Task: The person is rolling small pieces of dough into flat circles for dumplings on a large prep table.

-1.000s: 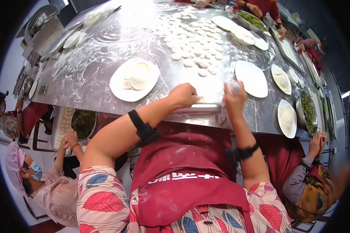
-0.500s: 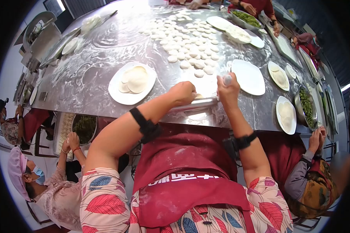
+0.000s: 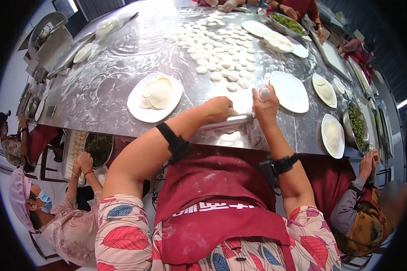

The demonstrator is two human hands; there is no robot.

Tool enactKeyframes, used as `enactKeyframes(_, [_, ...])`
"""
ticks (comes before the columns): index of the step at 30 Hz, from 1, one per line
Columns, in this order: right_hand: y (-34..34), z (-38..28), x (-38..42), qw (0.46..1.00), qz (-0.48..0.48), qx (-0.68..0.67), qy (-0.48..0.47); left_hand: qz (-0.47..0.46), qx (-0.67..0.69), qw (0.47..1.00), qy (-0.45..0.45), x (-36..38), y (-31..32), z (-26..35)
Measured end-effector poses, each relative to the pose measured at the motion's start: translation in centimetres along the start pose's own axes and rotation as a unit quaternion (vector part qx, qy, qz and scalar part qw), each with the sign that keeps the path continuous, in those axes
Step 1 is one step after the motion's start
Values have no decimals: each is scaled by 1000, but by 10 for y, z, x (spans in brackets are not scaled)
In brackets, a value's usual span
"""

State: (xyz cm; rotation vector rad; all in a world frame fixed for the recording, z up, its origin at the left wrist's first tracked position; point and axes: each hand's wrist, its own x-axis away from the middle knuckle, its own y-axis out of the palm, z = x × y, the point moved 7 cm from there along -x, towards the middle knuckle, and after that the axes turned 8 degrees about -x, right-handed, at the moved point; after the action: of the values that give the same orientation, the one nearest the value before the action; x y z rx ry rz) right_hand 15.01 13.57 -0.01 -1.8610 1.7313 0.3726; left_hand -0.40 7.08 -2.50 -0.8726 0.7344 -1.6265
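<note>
My right hand is closed in a fist around the pale end of a rolling pin, whose shiny barrel lies near the front edge of the steel table. Just behind the barrel, my left hand is closed with its fingers low at the tabletop, pinching a bit of dough that they mostly hide. To the left, a white plate carries a few flat dough wrappers. Many small dough discs lie beyond my hands. A white square plate sits right of my right hand.
Flour streaks the steel table. More plates of wrappers and a bowl of green filling stand on the right. On the left, a masked co-worker sits by another filling bowl. Other people work at the right and far sides.
My left hand has shifted slightly right and toward me, its forearm following. My right hand holds almost the same place. The dough beside my left fingers now shows less.
</note>
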Motion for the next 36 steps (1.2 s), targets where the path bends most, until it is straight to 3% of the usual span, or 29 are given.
enactKeyframes(2, [-18,-7,22,998,-1,-12,62,-12,-36,999,28,5,0,2])
enactKeyframes(3, [-29,-24,38,992,3,-79,94,-18,-53,998,42,8,1,3])
enactKeyframes(4, [-39,-30,52,996,-13,-55,64,-24,-2,1000,19,12,2,-3])
enactKeyframes(6, [-45,-43,74,982,-12,-151,114,-42,95,994,-25,20,5,-13])
enactKeyframes(7, [-44,-40,69,985,-6,-127,115,-87,132,986,-48,24,9,-13])
enactKeyframes(9, [-32,-22,46,990,15,-80,120,-37,61,997,-6,21,6,-8])
enactKeyframes(10, [-24,-10,28,1000,21,-7,21,-10,24,1000,18,17,2,-3])
enactKeyframes(11, [-11,1,11,1000,11,-4,25,24,23,999,-2,14,-2,-3])
enactKeyframes(15, [-9,-6,8,999,14,28,-7,-6,17,1000,8,1,3,3])
enactKeyframes(17, [-28,-20,38,992,6,-77,98,-7,-26,999,33,5,3,3])
enactKeyframes(19, [-41,-49,64,990,-4,-110,93,6,3,1000,12,6,7,-8])
enactKeyframes(22, [-36,-46,57,990,14,-102,94,-75,71,995,-9,24,3,-4])
enactKeyframes(23, [-32,-40,46,992,21,-85,96,-49,53,997,-5,23,1,-5])
enactKeyframes(24, [-25,-13,29,999,22,-32,19,-23,35,999,0,21,0,-6])
enactKeyframes(26, [-1,-2,2,999,13,0,-36,-3,10,1000,-15,16,1,-9])
enactKeyframes(29, [-2,-29,2,999,22,-27,-39,-5,0,998,-70,15,-7,-10])
enactKeyframes(30, [-10,-5,11,998,14,-46,32,-2,1,997,-73,23,-7,-4])
enactKeyframes(31, [-18,0,23,997,14,-65,33,9,-17,998,-55,24,-3,-3])
enactKeyframes(32, [-25,-22,37,986,16,-117,114,19,-34,999,-37,22,3,-4])
enactKeyframes(35, [-37,-43,61,990,-6,-122,77,86,-39,996,3,21,13,-7])
enactKeyframes(36, [-37,-45,64,989,-10,-126,79,88,15,996,5,24,7,-10])
